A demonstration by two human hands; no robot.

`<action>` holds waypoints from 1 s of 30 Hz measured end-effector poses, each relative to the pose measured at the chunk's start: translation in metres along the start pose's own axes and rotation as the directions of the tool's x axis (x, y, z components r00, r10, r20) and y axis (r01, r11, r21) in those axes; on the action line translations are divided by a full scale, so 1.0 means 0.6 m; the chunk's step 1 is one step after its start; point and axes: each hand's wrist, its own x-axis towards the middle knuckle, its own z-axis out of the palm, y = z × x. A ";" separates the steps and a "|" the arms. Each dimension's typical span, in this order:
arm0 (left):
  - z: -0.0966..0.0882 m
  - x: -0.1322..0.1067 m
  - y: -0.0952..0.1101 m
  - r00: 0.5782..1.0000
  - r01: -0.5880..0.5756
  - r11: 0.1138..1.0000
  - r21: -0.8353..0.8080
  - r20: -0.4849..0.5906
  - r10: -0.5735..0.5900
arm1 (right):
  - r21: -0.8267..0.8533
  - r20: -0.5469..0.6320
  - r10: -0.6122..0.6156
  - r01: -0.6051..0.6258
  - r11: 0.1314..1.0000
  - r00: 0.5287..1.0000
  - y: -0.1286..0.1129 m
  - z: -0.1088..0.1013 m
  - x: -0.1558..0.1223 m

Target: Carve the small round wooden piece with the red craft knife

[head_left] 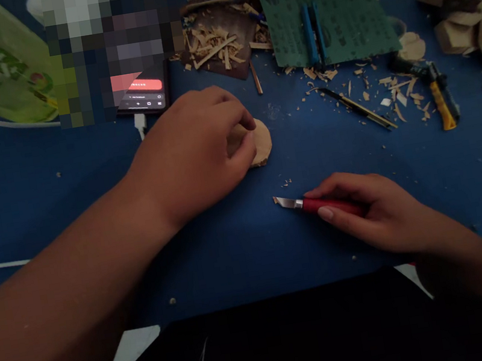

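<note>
Knife (291,203) gripped by red handle (313,205) in right hand (375,205), wooden disc (264,140) held under narrowly curled left hand (194,148)

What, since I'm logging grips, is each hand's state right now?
Left hand: curled over the round wooden piece; whether it grips cannot be told.
Right hand: closed, holding the red-handled knife.

The left hand (193,154) hid part of a wooden disc (264,140), and blocky pixels masked the top of a phone (146,95).
</note>
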 end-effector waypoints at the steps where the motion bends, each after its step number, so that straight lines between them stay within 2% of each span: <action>1: 0.000 0.000 0.000 1.000 -0.003 1.000 -0.001 -0.001 0.003 | -0.005 -0.003 -0.003 0.003 1.000 1.000 0.000 0.001 0.000; 12: 0.005 0.004 -0.003 1.000 0.009 1.000 -0.024 0.000 -0.009 | -0.018 0.034 -0.041 0.042 0.999 0.999 -0.008 0.009 -0.005; 19: 0.015 0.009 -0.011 1.000 -0.014 0.998 -0.055 -0.026 0.012 | -0.266 0.022 0.002 0.004 0.964 1.000 -0.057 0.022 -0.014; 26: 0.019 0.014 -0.019 0.997 -0.020 0.999 -0.038 -0.081 0.017 | -0.596 0.010 0.060 -0.042 0.802 0.998 -0.124 0.030 0.000; 30: 0.013 0.015 -0.010 1.000 -0.006 0.999 -0.037 -0.030 0.005 | -0.764 -0.033 0.121 -0.103 0.637 0.992 -0.154 0.044 0.007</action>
